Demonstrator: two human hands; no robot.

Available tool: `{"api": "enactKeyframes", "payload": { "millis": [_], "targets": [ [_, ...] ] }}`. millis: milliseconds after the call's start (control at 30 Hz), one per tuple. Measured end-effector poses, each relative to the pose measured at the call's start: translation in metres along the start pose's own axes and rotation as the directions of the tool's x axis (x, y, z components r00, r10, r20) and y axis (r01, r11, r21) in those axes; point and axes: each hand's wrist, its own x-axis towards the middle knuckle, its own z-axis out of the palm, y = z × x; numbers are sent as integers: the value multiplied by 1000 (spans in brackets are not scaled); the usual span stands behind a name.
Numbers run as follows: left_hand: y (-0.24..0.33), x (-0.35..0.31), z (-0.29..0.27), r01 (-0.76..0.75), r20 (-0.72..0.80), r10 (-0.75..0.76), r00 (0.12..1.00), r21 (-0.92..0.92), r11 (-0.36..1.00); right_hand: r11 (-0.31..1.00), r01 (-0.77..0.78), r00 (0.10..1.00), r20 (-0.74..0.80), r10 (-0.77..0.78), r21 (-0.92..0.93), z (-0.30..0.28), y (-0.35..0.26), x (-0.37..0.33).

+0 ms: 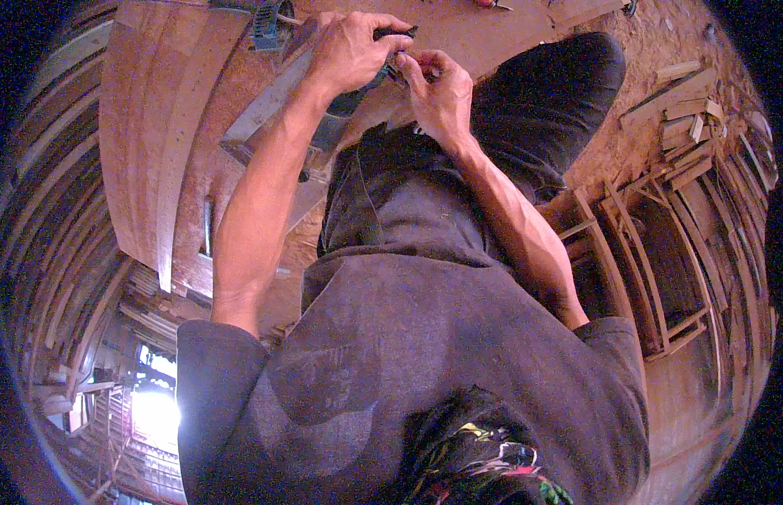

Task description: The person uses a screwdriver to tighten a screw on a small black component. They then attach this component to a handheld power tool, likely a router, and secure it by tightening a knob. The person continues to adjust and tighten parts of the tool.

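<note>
The grey shirt [425, 353] fills the lower frame, hiding the lap. A brown wooden desk [156, 126] curves across the upper left; wooden frames [661, 252] lie at right. At top centre, the left hand [351, 50] grips a small dark tool [397, 34], mostly hidden; the right hand [438, 88] pinches its tip.

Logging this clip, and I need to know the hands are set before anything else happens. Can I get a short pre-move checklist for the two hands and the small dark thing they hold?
1. Left hand grips the small dark tool: ok, fingers closed around it.
2. Right hand meets the left at the tool: ok, fingertips pinched at the same spot.
3. What the right fingertips pinch: cannot tell, too small and hidden.
4. Both hands in view: ok, near the picture's top edge.
5. Wooden board under the hands lies steady: cannot tell.
6. Green power tool stays apart from the hands: ok, lying beside them, untouched.
</note>
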Motion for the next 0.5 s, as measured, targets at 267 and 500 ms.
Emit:
{"api": "enactKeyframes", "payload": {
  "millis": [267, 500],
  "targets": [
    [3, 1, -1, 8, 6, -8, 1000, 7, 1000, 976, 184, 981, -44, -190, -119, 8, 7, 0],
    [2, 1, -1, -34, -24, 35, 999, 38, 999, 950, 263, 957, -78, -279, -166, 14, 5, 2]
  ]
}}
